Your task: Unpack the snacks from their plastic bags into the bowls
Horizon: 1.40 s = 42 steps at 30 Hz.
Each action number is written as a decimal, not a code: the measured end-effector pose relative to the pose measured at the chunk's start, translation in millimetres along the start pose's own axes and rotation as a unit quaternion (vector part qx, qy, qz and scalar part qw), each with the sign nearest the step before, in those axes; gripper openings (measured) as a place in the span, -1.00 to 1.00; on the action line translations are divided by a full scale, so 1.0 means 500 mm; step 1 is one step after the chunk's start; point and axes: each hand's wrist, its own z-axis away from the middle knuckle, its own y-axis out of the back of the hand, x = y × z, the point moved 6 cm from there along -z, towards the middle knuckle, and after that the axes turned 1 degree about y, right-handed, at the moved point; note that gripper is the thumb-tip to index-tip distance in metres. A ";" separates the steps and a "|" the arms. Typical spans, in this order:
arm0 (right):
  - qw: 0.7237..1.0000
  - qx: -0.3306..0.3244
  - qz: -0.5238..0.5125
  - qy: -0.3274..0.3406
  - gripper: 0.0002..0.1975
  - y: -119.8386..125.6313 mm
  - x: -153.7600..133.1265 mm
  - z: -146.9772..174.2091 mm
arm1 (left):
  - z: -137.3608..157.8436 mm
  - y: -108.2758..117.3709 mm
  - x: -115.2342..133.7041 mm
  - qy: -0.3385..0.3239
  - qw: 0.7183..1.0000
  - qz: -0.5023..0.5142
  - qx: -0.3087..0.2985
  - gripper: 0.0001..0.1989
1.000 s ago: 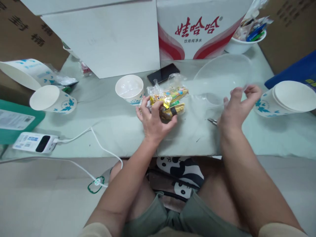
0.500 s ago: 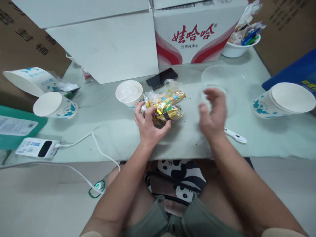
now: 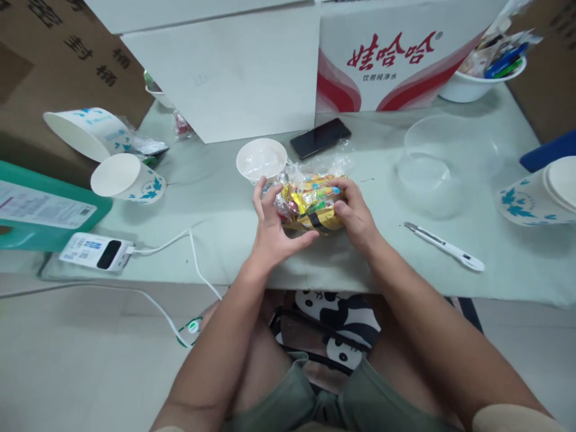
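A clear plastic bag of snacks in shiny yellow wrappers lies on the table between my hands. My right hand grips its right end, thumb in front and fingers over the top. At the left end, my left hand has its fingers and thumb spread wide around the bag, with fingertips close to the plastic; whether they press on it is hard to see. Just behind the bag stands a white paper cup, next to a dark phone lying flat.
A white utility knife lies at right, below a clear plastic bowl. Paper cups lie far right, another cup left. A white power bank trails a cable. A large white carton stands behind.
My right hand has come in from the right and taken hold of the bag's right end. My left hand stays around the left end. The view has shifted, uncovering the utility knife fully.
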 end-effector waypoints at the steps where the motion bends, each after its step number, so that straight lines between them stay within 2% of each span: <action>1: 1.000 -0.001 -0.012 -0.002 -0.45 -0.007 -0.011 0.016 | 0.002 0.008 -0.008 -0.015 1.000 0.012 -0.022 0.17; 4: 0.999 -0.037 -0.034 -0.001 -0.40 -0.044 -0.041 0.056 | 0.009 0.042 -0.041 -0.036 0.996 0.030 -0.074 0.21; 6: 0.997 -0.071 -0.027 0.005 -0.33 -0.079 -0.056 0.066 | 0.014 0.074 -0.068 -0.029 0.997 0.025 -0.074 0.23; 10: 0.993 -0.121 -0.001 -0.004 -0.17 -0.144 -0.068 0.050 | 0.017 0.138 -0.106 0.010 1.000 -0.018 -0.002 0.14; 13: 0.989 -0.146 -0.001 -0.016 -0.13 -0.158 -0.068 0.040 | 0.017 0.158 -0.074 0.001 0.994 -0.081 0.074 -0.04; 15: 0.989 -0.146 0.008 -0.009 -0.14 -0.141 -0.068 0.045 | 0.020 0.145 -0.020 -0.038 0.986 -0.115 0.110 -0.22; 17: 0.991 -0.132 0.030 0.007 -0.19 -0.104 -0.067 0.057 | 0.023 0.115 0.036 -0.074 0.983 -0.121 0.116 -0.37; 20: 0.993 -0.059 0.094 0.032 -0.36 -0.018 -0.056 0.067 | 0.020 0.073 0.082 -0.071 0.984 -0.121 0.114 -0.46; 23: 0.977 0.072 0.194 0.043 -0.51 0.091 -0.031 0.058 | 0.010 0.063 0.080 -0.059 0.981 -0.132 0.129 -0.48; 26: 0.929 0.189 0.317 0.018 -0.48 0.194 0.007 0.039 | -0.001 0.069 0.058 -0.055 0.981 -0.133 0.133 -0.48; 28: 0.896 0.222 0.384 -0.033 -0.36 0.246 0.039 0.025 | -0.006 0.074 0.045 -0.041 0.982 -0.131 0.130 -0.47; 30: 0.875 0.223 0.416 -0.104 -0.34 0.283 0.073 0.016 | -0.009 0.078 0.036 -0.014 0.983 -0.131 0.129 -0.45; 32: 0.870 0.209 0.419 -0.155 -0.49 0.301 0.096 0.012 | -0.011 0.083 0.031 0.024 0.982 -0.132 0.129 -0.43; 35: 0.882 0.197 0.403 -0.142 -0.79 0.298 0.096 0.014 | -0.011 0.087 0.022 0.093 0.979 -0.131 0.125 -0.38; 38: 0.895 0.171 0.404 -0.085 -0.82 0.264 0.074 0.019 | -0.014 0.089 0.011 0.141 0.978 -0.106 0.109 -0.32; 42: 0.894 0.121 0.429 -0.034 -0.83 0.202 0.025 0.036 | -0.020 0.094 0.002 0.145 0.981 -0.074 0.103 -0.29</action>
